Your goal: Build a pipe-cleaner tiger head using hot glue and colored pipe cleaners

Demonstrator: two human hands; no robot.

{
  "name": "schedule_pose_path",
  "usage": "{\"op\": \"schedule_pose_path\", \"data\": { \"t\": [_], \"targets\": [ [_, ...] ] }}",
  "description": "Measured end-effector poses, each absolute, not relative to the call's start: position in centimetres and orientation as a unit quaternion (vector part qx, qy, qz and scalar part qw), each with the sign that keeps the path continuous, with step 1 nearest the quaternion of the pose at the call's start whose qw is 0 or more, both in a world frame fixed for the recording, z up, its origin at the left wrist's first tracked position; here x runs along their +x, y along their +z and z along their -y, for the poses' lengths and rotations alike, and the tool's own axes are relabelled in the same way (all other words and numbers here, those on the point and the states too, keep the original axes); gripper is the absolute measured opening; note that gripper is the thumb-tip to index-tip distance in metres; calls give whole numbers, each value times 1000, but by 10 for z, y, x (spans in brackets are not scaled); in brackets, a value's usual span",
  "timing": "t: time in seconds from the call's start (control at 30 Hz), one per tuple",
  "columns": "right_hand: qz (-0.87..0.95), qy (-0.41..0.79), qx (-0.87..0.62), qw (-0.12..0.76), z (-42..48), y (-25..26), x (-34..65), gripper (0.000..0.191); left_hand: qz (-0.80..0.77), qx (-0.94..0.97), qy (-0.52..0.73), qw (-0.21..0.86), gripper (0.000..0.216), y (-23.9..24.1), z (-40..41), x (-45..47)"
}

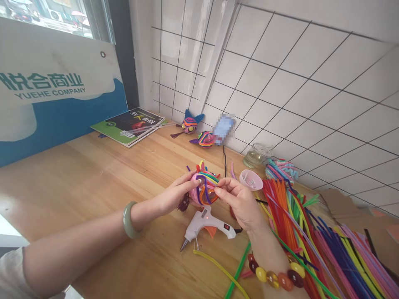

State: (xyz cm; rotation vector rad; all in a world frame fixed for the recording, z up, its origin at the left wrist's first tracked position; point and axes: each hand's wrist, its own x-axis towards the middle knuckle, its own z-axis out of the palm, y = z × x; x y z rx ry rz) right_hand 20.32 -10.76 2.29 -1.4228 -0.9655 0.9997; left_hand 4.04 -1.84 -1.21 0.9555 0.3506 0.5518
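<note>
A round craft ball [204, 192] wrapped in pink, purple, orange, green and yellow pipe cleaners is at the middle of the head view, just above the table. My left hand [176, 193] grips it from the left, fingers over its upper side; a dark tassel hangs below. On the ball's right side, the thumb and forefinger of my right hand [240, 201] pinch a pipe cleaner against the surface; fingertips partly hide it. Below the ball lies a white hot glue gun [198, 224] on its wire stand, nozzle to the lower left. A yellow pipe cleaner [222, 268] curves beneath it.
Piles of coloured pipe cleaners [289, 220] cover the right side. A pink bowl [251, 180] and a glass jar [257, 155] stand near the tiled wall. Two finished-looking wrapped figures [189, 124] and a phone [223, 128] are behind. Booklets [129, 126] lie back left.
</note>
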Motion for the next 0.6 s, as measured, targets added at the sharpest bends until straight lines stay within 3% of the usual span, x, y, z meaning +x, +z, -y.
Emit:
{"op": "schedule_pose_path", "data": {
  "t": [0.6],
  "targets": [
    [419,424,-603,531,107,18,203,28,-194,511,272,792,53,-17,15,38]
  ]
}}
